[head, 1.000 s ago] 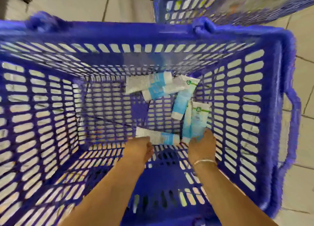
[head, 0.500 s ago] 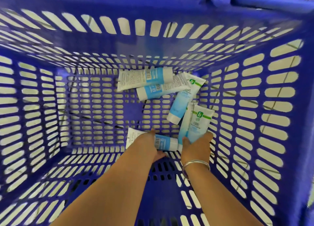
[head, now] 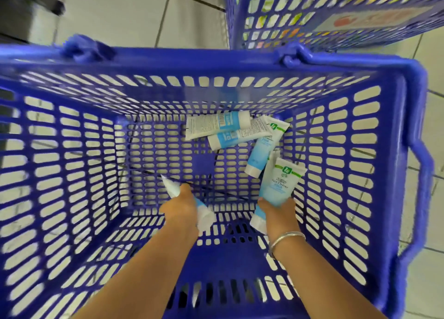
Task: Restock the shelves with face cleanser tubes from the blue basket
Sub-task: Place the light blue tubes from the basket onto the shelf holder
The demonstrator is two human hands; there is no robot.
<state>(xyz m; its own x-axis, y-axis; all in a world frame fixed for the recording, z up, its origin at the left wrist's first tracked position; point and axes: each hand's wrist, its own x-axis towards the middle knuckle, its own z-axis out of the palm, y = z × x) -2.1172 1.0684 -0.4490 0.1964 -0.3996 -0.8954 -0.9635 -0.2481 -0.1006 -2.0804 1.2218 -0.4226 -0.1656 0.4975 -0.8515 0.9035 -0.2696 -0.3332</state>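
Gripping one face cleanser tube [head: 203, 214] across its middle, the left hand [head: 180, 210] has its fingers curled round it down inside the blue basket [head: 72, 165]; the tube's flat crimped end [head: 169, 186] sticks out on the far-left side of the fist and its white cap points near-right, clear of the basket floor as far as can be seen. To the right, the right hand [head: 280, 214] holds two tubes together by their lower parts: the front tube [head: 280, 183] stands nearly upright with its green-edged crimp far and its printed face toward the camera, and a second tube [head: 258, 219] sits behind and left of it, its white cap showing beside the wrist. A silver bangle [head: 286, 239] circles the right wrist. Beyond the hands, three loose tubes [head: 230, 132] lie on the basket floor toward the far-right corner: one flat with its barcode side up, one just near of it and touching it, and a third slanting from the far right down toward the middle, its cap nearest the held tubes. The basket's handle [head: 422, 174] hangs along its right side. Outside it, on the tiled floor [head: 134, 11], a second blue basket [head: 336, 14] stands at the far right, and a dark object [head: 26, 6] sits at the far left, too blurred to identify
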